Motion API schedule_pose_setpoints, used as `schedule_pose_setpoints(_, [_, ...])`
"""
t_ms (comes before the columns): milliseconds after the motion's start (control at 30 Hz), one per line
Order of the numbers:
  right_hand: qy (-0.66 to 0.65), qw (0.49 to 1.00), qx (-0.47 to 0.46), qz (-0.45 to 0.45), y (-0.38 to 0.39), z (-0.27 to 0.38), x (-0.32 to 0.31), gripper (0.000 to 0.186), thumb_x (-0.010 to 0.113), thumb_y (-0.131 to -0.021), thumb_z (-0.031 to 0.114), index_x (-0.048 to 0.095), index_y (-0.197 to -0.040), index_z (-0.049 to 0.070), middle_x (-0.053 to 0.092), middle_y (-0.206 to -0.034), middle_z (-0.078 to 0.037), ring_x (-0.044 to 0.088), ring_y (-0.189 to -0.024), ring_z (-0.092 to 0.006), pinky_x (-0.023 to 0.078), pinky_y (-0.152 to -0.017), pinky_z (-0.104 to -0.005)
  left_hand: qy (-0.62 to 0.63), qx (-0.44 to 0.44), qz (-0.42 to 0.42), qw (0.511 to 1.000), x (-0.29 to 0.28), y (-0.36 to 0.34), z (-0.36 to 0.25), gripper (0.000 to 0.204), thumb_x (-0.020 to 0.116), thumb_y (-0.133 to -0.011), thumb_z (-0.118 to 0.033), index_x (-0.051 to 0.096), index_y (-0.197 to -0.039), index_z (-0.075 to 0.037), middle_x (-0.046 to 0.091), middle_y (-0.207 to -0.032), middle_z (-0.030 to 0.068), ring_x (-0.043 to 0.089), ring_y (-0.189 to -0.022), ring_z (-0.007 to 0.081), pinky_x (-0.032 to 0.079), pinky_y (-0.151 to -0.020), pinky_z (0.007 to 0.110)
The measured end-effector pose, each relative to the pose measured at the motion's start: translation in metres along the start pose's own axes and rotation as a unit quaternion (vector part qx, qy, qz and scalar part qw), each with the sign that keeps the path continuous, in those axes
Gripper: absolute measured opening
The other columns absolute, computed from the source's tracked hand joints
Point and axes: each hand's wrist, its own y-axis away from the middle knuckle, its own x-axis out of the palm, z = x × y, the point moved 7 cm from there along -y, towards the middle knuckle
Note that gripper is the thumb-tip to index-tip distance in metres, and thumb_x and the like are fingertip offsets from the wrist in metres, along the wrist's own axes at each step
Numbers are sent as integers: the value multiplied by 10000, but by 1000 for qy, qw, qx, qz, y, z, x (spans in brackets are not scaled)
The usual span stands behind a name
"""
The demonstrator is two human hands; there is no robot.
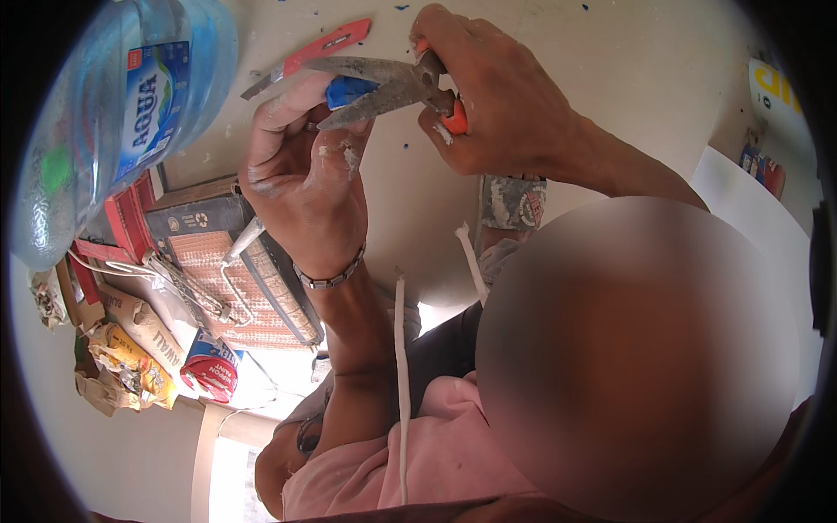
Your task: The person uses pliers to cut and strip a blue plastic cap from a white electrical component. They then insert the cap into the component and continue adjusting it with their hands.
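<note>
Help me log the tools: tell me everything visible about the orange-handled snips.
The snips have scuffed grey, metal-looking blades, spread open and pointing left. Their orange grips are mostly hidden by the right hand holding them. A blue piece in the left hand lies between the blades; contact is unclear.

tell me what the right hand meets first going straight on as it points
The right hand, leading with the snips, would probably meet the blue piece between the blades, at the left hand; depth is unclear.
</note>
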Motion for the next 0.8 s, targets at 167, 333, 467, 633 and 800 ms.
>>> schedule_pose_setpoints(167, [-3, 999, -14, -33, 2, -2, -2, 284, 628, -727, 19, 444, -942, 5, 571, -736, -181, 596, -675, -380, 441, -594, -447, -12, 2, 8, 1000, 3, 2, -6, 316, 718, -922, -16, 620, -1209, 72, 702, -1101, 184, 698, -973, 205, 604, -877, 351])
schedule_pose_setpoints(333, [-151, 987, 61, 10, 0, -14, 7, 285, 633, -757, -7, 430, -955, 20, 503, -685, -130, 556, -618, -288, 405, -563, -408, 10, -22, -14, 1000, 14, -5, -2, 363, 664, -929, 20, 593, -1285, 35, 710, -1098, 179, 698, -976, 260, 559, -935, 402])
schedule_pose_setpoints(467, [-199, 976, 84, -18, -1, -5, -3, 316, 658, -782, 11, 415, -982, 36, 466, -729, -113, 505, -636, -221, 388, -579, -381, 26, -65, -32, 997, 12, -4, 0, 366, 652, -945, -1, 603, -1307, 31, 712, -1074, 163, 687, -974, 269, 544, -943, 424])
schedule_pose_setpoints(633, [-176, 980, 88, 27, 0, -5, 6, 326, 647, -761, 9, 425, -999, 28, 504, -775, -139, 525, -655, -258, 406, -607, -391, 4, -48, -35, 998, 10, -4, -2, 332, 664, -956, -24, 625, -1277, 52, 713, -1091, 155, 681, -980, 245, 555, -904, 402])
schedule_pose_setpoints(800, [-80, 996, 34, 2, 1, 0, 3, 338, 655, -736, 27, 442, -999, 23, 561, -815, -177, 568, -715, -325, 443, -668, -451, -30, -30, -25, 999, 4, -2, -5, 319, 666, -956, -17, 637, -1262, 68, 721, -1092, 150, 685, -995, 225, 557, -889, 387])
